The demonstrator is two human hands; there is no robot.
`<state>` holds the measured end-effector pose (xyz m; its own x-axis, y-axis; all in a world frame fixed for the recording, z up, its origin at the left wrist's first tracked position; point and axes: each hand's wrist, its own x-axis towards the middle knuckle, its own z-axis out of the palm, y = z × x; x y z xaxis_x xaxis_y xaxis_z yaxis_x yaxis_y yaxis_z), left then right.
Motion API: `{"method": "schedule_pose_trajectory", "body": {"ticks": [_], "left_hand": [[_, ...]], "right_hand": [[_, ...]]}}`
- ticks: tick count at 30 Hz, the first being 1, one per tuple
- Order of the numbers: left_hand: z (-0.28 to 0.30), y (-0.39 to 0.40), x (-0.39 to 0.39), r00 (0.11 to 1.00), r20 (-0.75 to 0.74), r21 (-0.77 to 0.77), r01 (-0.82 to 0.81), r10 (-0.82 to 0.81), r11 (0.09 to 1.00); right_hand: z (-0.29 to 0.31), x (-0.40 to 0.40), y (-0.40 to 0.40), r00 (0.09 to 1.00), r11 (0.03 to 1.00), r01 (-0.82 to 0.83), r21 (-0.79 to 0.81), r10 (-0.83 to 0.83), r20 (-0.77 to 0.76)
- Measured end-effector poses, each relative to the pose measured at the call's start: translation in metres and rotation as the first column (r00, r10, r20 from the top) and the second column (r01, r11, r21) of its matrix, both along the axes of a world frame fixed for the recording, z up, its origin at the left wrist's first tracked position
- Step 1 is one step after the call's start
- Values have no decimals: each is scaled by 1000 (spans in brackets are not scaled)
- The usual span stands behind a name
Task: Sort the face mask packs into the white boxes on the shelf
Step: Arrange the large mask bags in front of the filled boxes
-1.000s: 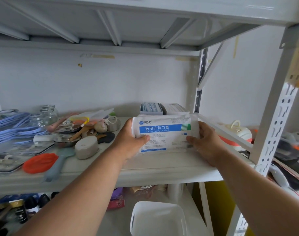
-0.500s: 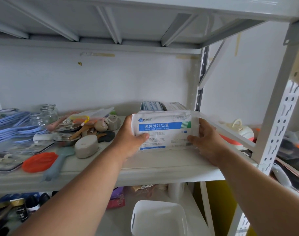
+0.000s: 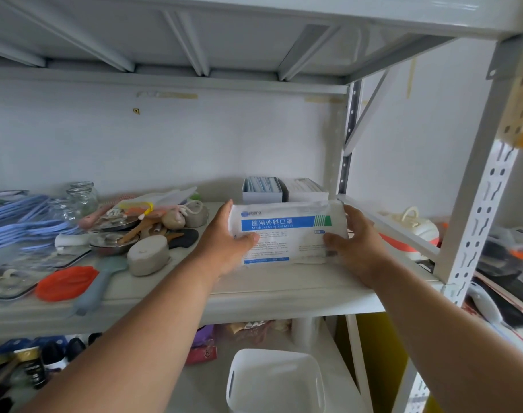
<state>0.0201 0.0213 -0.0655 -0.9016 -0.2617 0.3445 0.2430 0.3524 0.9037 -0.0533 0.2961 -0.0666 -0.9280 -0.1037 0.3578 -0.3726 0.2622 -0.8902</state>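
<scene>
Both hands [image 3: 224, 245] [image 3: 355, 248] grip mask pack [image 3: 287, 234], maybe hiding boxes [image 3: 263, 190]

Mask pack [image 3: 287, 234] between hands, before two boxes [image 3: 263, 190] on shelf [image 3: 284, 289]

I see both hands holding a mask pack [image 3: 287, 234] upright over the shelf [image 3: 284, 290]: my left hand [image 3: 224, 242] grips its left end with the thumb across the front, my right hand [image 3: 355, 245] grips its right end. Just behind the pack stand two white boxes [image 3: 261, 196], the left one showing blue packs inside. To the left lie a grey stone [image 3: 148, 254], an orange lid [image 3: 66, 283] and glass jars [image 3: 81, 198]. On the lower shelf sits a white bin [image 3: 275, 383].
</scene>
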Motion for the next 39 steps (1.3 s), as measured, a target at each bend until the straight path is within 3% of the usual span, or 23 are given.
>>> {"method": "schedule_pose_trajectory", "body": {"ticks": [13, 20, 27, 31, 39], "left_hand": [[4, 5, 7, 998, 24, -150, -47, 52, 987], [4, 5, 6, 999, 37, -121, -35, 39, 992], [8, 8, 7, 996, 84, -18, 30, -28, 999], [6, 4, 7, 998, 56, 50, 4, -7, 999], [5, 4, 8, 999, 32, -13, -27, 27, 1000]], "right_hand": [[4, 8, 1, 997, 994, 68, 79, -72, 36], [2, 6, -2, 988, 980, 153, 126, -153, -8], [7, 8, -9, 985, 904, 172, 391, -166, -49], [7, 9, -9, 988, 911, 148, 385, -156, -12], [4, 9, -9, 992, 889, 113, 444, -123, -5]]}}
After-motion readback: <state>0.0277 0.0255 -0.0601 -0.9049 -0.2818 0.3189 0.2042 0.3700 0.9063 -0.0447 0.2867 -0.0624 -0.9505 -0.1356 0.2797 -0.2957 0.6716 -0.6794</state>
